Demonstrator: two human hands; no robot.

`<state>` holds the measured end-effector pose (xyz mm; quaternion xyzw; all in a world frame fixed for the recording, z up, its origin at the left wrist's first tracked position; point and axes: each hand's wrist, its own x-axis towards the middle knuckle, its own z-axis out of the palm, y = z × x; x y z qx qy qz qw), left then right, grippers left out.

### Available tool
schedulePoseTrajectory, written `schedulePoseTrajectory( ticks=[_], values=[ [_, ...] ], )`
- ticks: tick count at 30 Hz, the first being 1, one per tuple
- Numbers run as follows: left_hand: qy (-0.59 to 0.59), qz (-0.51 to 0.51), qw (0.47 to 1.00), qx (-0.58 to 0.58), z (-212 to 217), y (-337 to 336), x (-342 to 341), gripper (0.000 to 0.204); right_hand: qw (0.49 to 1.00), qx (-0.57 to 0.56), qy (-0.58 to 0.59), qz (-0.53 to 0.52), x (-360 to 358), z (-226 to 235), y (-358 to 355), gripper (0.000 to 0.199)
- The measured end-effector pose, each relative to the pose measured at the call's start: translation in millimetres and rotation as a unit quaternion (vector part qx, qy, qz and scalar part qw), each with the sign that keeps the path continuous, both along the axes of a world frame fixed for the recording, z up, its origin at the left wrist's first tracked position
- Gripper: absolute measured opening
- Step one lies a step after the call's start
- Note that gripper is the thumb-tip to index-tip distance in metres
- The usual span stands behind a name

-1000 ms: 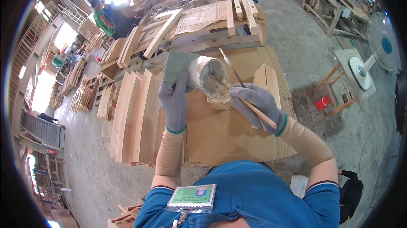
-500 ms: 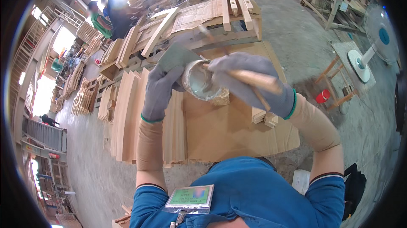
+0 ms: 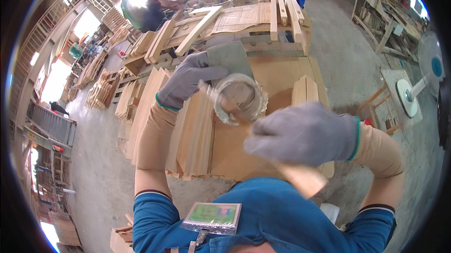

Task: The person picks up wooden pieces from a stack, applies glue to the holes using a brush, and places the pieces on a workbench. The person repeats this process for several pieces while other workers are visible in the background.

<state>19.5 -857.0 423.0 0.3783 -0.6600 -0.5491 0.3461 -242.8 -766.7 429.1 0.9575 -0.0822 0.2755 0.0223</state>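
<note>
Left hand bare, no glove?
No: the left hand wears a grey glove with a green cuff and holds a round clear container above the wooden boards.

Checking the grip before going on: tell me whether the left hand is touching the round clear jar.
Touching. The head view shows the gloved left hand wrapped around the side of the round clear jar, with the thumb lying across its upper rim and no gap between them.
</note>
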Motion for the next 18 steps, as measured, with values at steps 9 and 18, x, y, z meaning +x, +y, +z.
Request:
schedulePoseTrajectory(
  ticks=[9,18],
  values=[
    [-0.078,-0.007,0.995,-0.068,27.4,-8.3,-2.5,0.024,0.99,-0.139,-0.021,-0.032,10.8,-17.1,-5.5,0.021],
    [-0.072,0.091,0.978,-0.172,30.1,-14.9,-3.2,0.024,0.99,-0.102,-0.023,-0.09,-7.0,-1.7,-18.9,0.03]
  ],
)
